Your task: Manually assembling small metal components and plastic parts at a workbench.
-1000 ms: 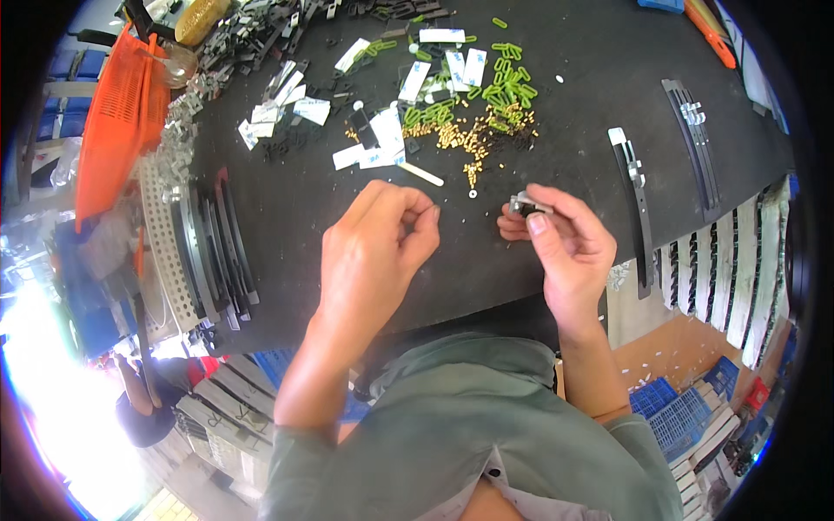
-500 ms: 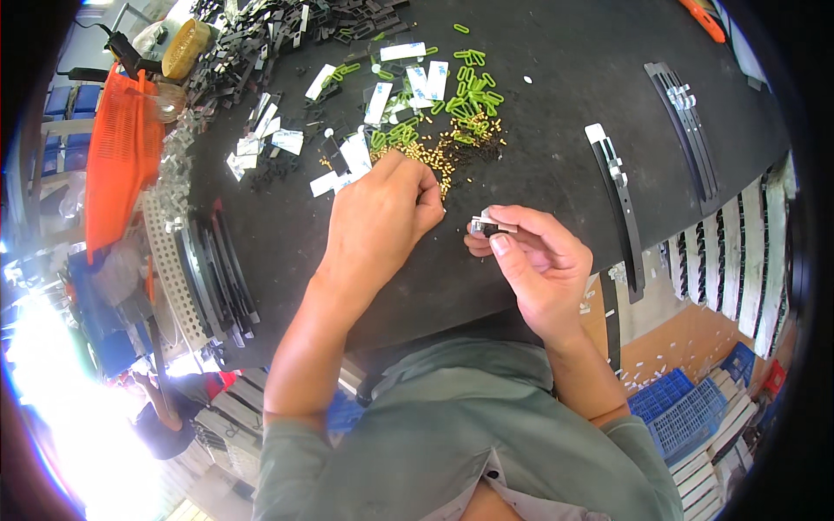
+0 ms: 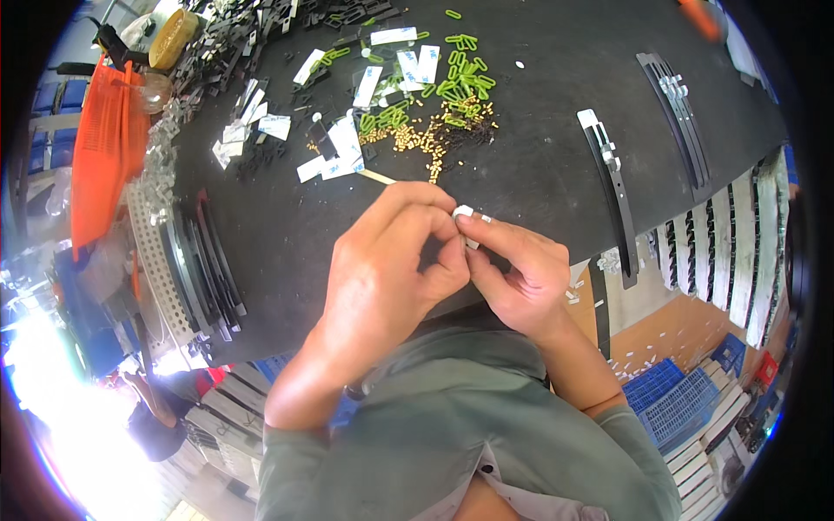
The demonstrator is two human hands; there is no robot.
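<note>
My left hand [image 3: 382, 260] and my right hand [image 3: 521, 273] meet over the near part of the black table. Between the fingertips of my right hand is a small silver-and-white part [image 3: 463, 212], mostly covered by the fingers. My left thumb and forefinger are pinched against the same spot; what they hold, if anything, is hidden. Just beyond my left hand lie brass-coloured pins [image 3: 417, 139] in a loose heap, green oval rings [image 3: 465, 82] and white adhesive-backed strips [image 3: 346, 148]. A pale stick-like piece [image 3: 375, 176] shows beside my left knuckles.
Curved dark strips with metal clips [image 3: 612, 187] lie to the right, with more strips [image 3: 673, 113] farther off. Dark flat parts [image 3: 252, 43] are heaped far left. An orange basket [image 3: 104, 148] and clear plastic pieces [image 3: 156, 174] line the left edge. A person [image 3: 161, 417] is at lower left.
My left hand has come away from the pins, nearer to me, and now meets my right hand at the small part. My right hand has shifted slightly left and nearer.
</note>
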